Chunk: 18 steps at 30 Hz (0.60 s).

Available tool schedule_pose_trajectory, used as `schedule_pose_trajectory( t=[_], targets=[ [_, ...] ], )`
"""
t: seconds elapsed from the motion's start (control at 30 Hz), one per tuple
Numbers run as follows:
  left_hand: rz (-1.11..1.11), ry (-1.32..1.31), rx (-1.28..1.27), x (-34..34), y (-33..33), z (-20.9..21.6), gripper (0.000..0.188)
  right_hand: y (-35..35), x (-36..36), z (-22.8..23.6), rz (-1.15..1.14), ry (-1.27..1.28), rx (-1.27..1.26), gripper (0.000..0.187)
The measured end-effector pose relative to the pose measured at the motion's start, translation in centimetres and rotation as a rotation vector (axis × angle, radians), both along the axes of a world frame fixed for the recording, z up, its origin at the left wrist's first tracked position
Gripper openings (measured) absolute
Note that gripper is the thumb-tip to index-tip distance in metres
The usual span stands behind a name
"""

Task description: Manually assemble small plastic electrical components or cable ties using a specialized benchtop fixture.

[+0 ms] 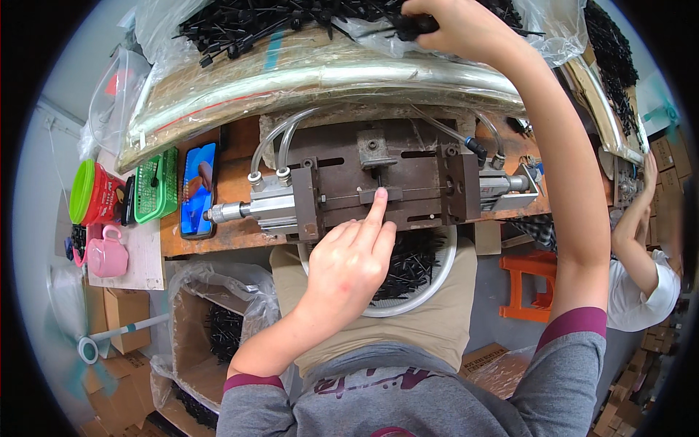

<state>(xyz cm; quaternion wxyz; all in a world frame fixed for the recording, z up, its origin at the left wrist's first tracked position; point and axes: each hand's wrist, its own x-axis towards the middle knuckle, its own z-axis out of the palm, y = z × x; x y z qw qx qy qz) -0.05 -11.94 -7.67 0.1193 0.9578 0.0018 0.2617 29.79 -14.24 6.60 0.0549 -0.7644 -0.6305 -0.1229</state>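
My left hand [349, 266] reaches over a dark metal clamping fixture [338, 156], its index finger stretched out and the tip touching the small block [391, 194] in the middle. Just beyond that fingertip a thin black piece [378, 175] points toward a bolted metal bracket [374, 149]; whether the finger touches this piece I cannot tell. At the far edge, my right hand [462, 29] is at a heap of black plastic parts [269, 25], thumb and fingers curled around a black part [421, 25]. The hand partly hides that part.
Air cylinders [273, 207] with clear hoses flank the fixture. A phone [198, 189], green basket [156, 186] and pink cup [108, 253] stand left. In my lap sits a white-rimmed basin [437, 280] of black parts. An orange stool [528, 284] and another person [644, 291] are at right.
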Motion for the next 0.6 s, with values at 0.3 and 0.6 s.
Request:
schedule_pose_trajectory(
  t=[0.3, 0.6],
  targets=[
    [0.010, 0.091, 0.009, 0.1, 0.1, 0.2, 0.025, 1.2, -1.2, 0.8, -0.071, 0.197, 0.391, 0.035],
    [-0.029, 0.062, -0.022, 0.0, 0.6, 0.6, 0.027, -0.5, -1.4, 1.4, -0.208, 0.202, 0.538, 0.025]
  ],
)
